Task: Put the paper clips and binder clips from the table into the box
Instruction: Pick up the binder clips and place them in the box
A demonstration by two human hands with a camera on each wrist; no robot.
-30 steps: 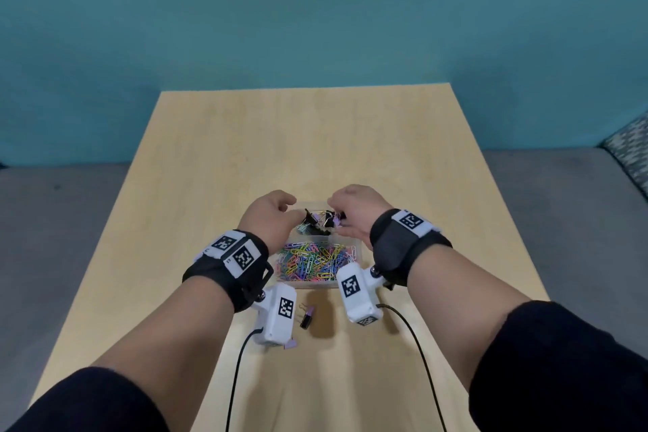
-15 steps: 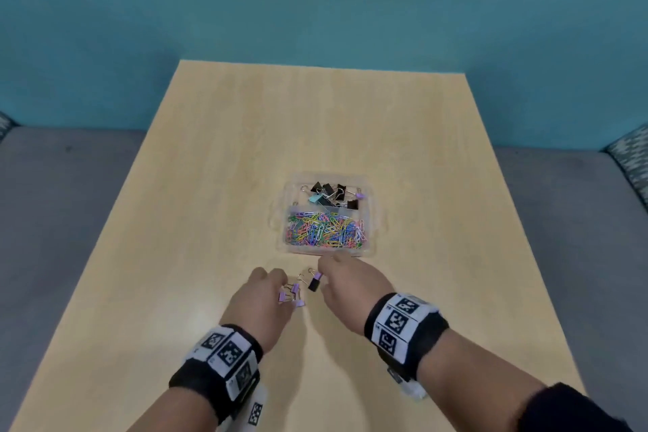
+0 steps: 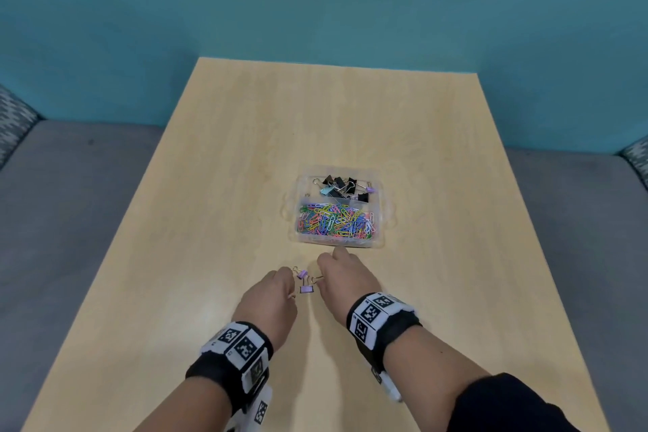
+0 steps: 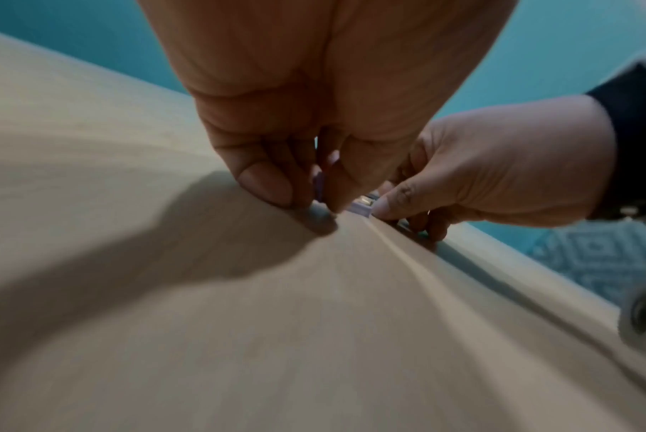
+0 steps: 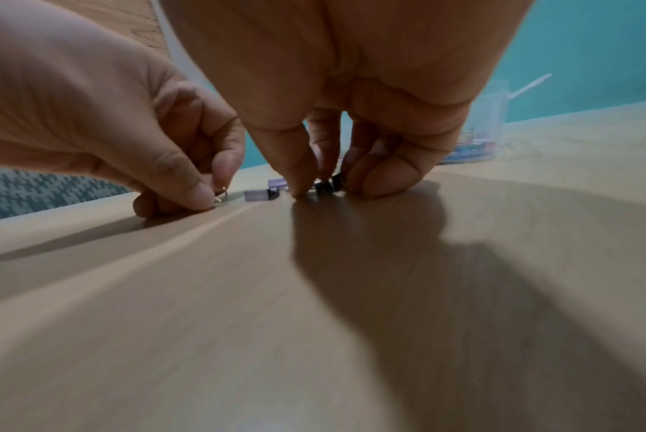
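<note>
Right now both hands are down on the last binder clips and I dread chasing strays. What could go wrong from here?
1. The purple binder clips lie close together between the left hand and the right hand; the fingers may knock one aside.
2. A black clip sits under the right fingers, hidden from above, and could be missed.
3. The box looks light; a bump might scatter its paper clips.
</note>
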